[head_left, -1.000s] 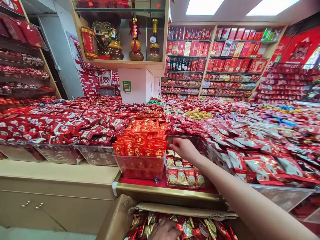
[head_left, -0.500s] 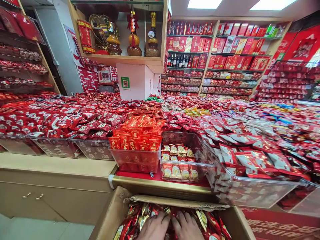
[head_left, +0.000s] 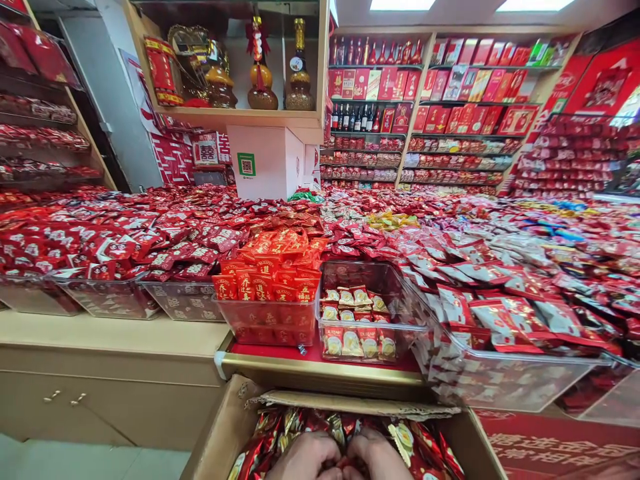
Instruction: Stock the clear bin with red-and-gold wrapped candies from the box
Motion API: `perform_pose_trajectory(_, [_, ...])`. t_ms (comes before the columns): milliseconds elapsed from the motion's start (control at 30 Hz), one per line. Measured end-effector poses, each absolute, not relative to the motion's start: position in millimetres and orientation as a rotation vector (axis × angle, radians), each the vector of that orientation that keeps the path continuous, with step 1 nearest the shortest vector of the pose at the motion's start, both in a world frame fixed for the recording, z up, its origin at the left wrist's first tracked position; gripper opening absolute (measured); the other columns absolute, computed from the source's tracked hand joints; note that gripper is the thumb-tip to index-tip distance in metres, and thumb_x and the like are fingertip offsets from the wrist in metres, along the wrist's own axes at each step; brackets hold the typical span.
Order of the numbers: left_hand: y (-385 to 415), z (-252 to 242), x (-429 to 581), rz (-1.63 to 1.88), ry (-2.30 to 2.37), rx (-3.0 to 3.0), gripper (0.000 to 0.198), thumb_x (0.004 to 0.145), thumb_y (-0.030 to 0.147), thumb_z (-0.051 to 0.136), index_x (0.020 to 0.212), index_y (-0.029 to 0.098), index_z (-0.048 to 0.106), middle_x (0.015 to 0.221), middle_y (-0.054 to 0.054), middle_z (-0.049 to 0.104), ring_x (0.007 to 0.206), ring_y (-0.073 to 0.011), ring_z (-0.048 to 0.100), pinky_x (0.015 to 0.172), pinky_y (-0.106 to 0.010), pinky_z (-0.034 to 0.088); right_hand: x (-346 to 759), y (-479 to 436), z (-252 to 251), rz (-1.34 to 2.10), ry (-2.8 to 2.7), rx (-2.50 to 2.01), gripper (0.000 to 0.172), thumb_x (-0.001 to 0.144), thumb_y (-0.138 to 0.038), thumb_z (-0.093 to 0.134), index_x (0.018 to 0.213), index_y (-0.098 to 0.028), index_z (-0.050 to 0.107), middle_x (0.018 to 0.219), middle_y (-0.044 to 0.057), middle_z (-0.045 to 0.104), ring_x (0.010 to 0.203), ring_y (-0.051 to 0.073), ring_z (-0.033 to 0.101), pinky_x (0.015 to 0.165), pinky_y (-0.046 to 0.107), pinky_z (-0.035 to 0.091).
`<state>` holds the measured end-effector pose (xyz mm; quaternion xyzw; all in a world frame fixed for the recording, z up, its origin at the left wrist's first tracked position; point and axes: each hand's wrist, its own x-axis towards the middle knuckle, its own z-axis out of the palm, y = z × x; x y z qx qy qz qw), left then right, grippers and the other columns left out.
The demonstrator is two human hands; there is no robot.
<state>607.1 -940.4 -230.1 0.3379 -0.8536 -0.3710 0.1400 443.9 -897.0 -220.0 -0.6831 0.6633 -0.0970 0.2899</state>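
Note:
Below me is a cardboard box [head_left: 480, 443] filled with small red and gold wrapped candies [head_left: 425, 437]. My left hand [head_left: 307, 457] and my right hand [head_left: 374, 453] are down among them, side by side near the middle. Both hands have their fingers curled inward, and their thumb sides nearly meet. A bit of red wrapper shows between them, but whatever the fingers hold is hidden. Just beyond the box, a clear plastic bin [head_left: 373, 328] contains neat rows of small red packets with a pale yellow round picture [head_left: 353, 342]; the space above these rows is unfilled.
Left of that bin, another clear bin [head_left: 273, 327] is heaped with bright red packets [head_left: 280, 270]. To its right stands a larger bin [head_left: 520, 380] of red and white packets. A gold counter edge [head_left: 320, 367] runs behind the box. Cabinets [head_left: 75, 407] stand at left.
My fingers, stretched out flat over the candies before, are now curled in, and the hands have drawn closer together. The view has shifted slightly; the bins stay as they were.

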Motion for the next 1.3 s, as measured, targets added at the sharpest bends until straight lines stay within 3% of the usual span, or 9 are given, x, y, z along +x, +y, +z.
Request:
perform_pose_trajectory(100, [-940, -215, 608, -1.122, -2.320, 0.982, 0.016, 0.075, 0.027, 0.052, 0.070, 0.018, 0.064, 0.069, -0.001, 0.064, 0.067, -0.0134, 0.055, 0.060, -0.021, 0.038, 444, -896, -205, -0.550, 1.662, -1.869, 0.014, 0.070, -0.018, 0.052, 0.070, -0.020, 0.066, 0.077, 0.004, 0.063, 0.077, 0.017, 0.056, 0.069, 0.024, 0.041])
perform_pose_trajectory(267, [-933, -198, 604, -1.556, -1.675, 0.982, 0.023, 0.081, 0.038, 0.046, 0.076, 0.017, 0.053, 0.065, 0.003, 0.055, 0.060, -0.0100, 0.050, 0.056, -0.021, 0.040, 445, -892, -181, -0.927, 1.562, -1.502, 0.029, 0.077, -0.043, 0.050, 0.071, -0.017, 0.062, 0.067, 0.003, 0.062, 0.064, 0.016, 0.053, 0.060, 0.025, 0.040])
perform_pose_trajectory(333, [-929, -197, 600, -1.811, -1.428, 0.903, 0.028, 0.073, 0.040, 0.059, 0.086, 0.018, 0.049, 0.071, 0.002, 0.058, 0.062, -0.0098, 0.053, 0.057, -0.021, 0.042, 447, -891, -177, -1.019, 1.546, -1.340, 0.032, 0.073, -0.047, 0.054, 0.068, -0.016, 0.061, 0.062, 0.002, 0.059, 0.060, 0.014, 0.049, 0.056, 0.025, 0.039])
perform_pose_trajectory(433, [-924, -194, 594, -2.002, -1.284, 0.801, 0.051, 0.058, 0.029, 0.074, 0.099, 0.019, 0.044, 0.078, 0.001, 0.063, 0.070, -0.0114, 0.059, 0.066, -0.023, 0.044, 449, -890, -177, -1.120, 1.522, -1.147, 0.034, 0.068, -0.049, 0.059, 0.062, -0.016, 0.057, 0.055, -0.001, 0.052, 0.053, 0.011, 0.042, 0.050, 0.024, 0.035])
perform_pose_trajectory(600, [-919, -186, 590, -2.011, -1.259, 0.752, 0.040, 0.066, 0.019, 0.068, 0.100, 0.016, 0.046, 0.080, -0.001, 0.065, 0.072, -0.0108, 0.060, 0.065, -0.022, 0.044, 450, -888, -174, -1.097, 1.387, -0.932, 0.032, 0.064, -0.046, 0.064, 0.069, -0.016, 0.054, 0.057, -0.004, 0.049, 0.050, 0.008, 0.040, 0.049, 0.022, 0.034])
perform_pose_trajectory(767, [-919, -189, 592, -2.029, -1.227, 0.833, 0.061, 0.064, 0.019, 0.068, 0.115, 0.017, 0.035, 0.066, 0.004, 0.062, 0.053, -0.0089, 0.058, 0.051, -0.020, 0.046, 448, -889, -173, -1.082, 1.372, -0.874, 0.033, 0.063, -0.044, 0.066, 0.060, -0.016, 0.049, 0.048, -0.007, 0.043, 0.045, 0.006, 0.035, 0.045, 0.020, 0.027])
perform_pose_trajectory(867, [-920, -190, 593, -2.053, -1.245, 0.854, 0.068, 0.065, 0.020, 0.067, 0.122, 0.019, 0.028, 0.063, 0.006, 0.061, 0.052, -0.0109, 0.062, 0.049, -0.020, 0.047, 448, -889, -172, -1.094, 1.375, -0.818, 0.035, 0.062, -0.045, 0.067, 0.057, -0.016, 0.047, 0.045, -0.007, 0.043, 0.042, 0.006, 0.034, 0.044, 0.020, 0.026])
perform_pose_trajectory(1100, [-921, -189, 598, -1.956, -1.329, 0.879, 0.056, 0.071, 0.021, 0.061, 0.119, 0.021, 0.031, 0.067, 0.005, 0.062, 0.050, -0.0084, 0.060, 0.048, -0.018, 0.047, 453, -887, -173, -1.034, 1.226, -1.073, 0.026, 0.070, -0.043, 0.061, 0.074, -0.018, 0.058, 0.062, -0.002, 0.060, 0.057, 0.012, 0.054, 0.056, 0.024, 0.041])
perform_pose_trajectory(1300, [-919, -204, 601, -1.885, -1.429, 0.838, 0.055, 0.073, 0.028, 0.060, 0.119, 0.023, 0.031, 0.070, 0.003, 0.060, 0.051, -0.0099, 0.059, 0.048, -0.021, 0.047, 449, -884, -172, -1.026, 1.351, -1.334, 0.024, 0.078, -0.040, 0.053, 0.071, -0.018, 0.062, 0.064, 0.001, 0.060, 0.060, 0.013, 0.053, 0.057, 0.023, 0.041])
